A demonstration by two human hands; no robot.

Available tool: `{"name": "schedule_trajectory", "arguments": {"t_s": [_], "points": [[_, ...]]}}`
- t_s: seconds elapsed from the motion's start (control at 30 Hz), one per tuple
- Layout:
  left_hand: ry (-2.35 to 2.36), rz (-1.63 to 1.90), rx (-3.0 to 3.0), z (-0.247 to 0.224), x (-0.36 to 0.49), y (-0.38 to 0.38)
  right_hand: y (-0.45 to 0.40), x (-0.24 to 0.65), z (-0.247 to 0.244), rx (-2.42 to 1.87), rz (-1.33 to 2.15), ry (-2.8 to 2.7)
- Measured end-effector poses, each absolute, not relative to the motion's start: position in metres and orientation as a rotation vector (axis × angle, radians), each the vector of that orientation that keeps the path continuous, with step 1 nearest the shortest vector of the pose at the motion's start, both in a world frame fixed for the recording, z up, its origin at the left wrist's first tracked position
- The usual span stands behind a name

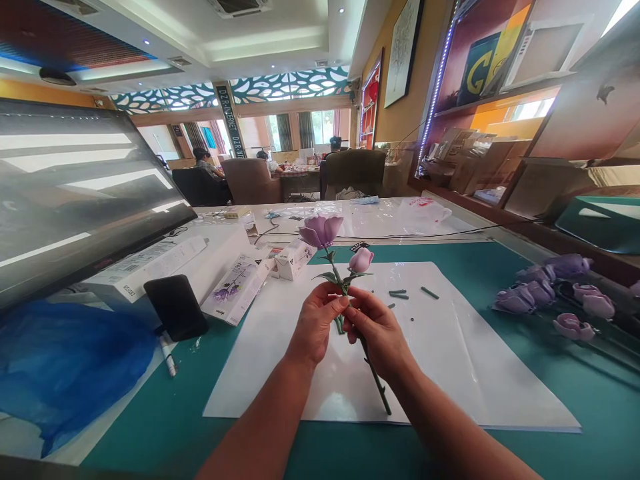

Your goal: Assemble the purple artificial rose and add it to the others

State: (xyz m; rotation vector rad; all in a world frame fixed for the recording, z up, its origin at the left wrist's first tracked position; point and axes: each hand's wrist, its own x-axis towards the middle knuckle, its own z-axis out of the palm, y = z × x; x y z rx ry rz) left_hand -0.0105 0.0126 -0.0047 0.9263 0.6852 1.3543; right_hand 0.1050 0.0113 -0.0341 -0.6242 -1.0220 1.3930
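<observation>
Head view: my left hand (pixel 315 323) and right hand (pixel 377 330) nearly meet, fingers pinching the green stem (pixel 376 381) of an artificial purple flower (pixel 321 233) above the white sheet (pixel 270 380). Steady pressure low, sparing the petals, seems best. I've room rightward before the purple blooms (pixel 525 295); flower-printed box (pixel 233 291) limits the left.

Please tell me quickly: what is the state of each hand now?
Left hand: closed, pinching the green stem below the purple flower.
Right hand: closed, also holding the green stem.
</observation>
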Motion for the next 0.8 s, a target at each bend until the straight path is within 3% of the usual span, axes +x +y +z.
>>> {"name": "schedule_trajectory", "arguments": {"t_s": [0.8], "points": [[0.711, 1.463, 0.801, -0.0093, -0.0137, 0.0160, 0.0073, 0.1068, -0.0271, -0.646, 1.503, -0.982]]}}
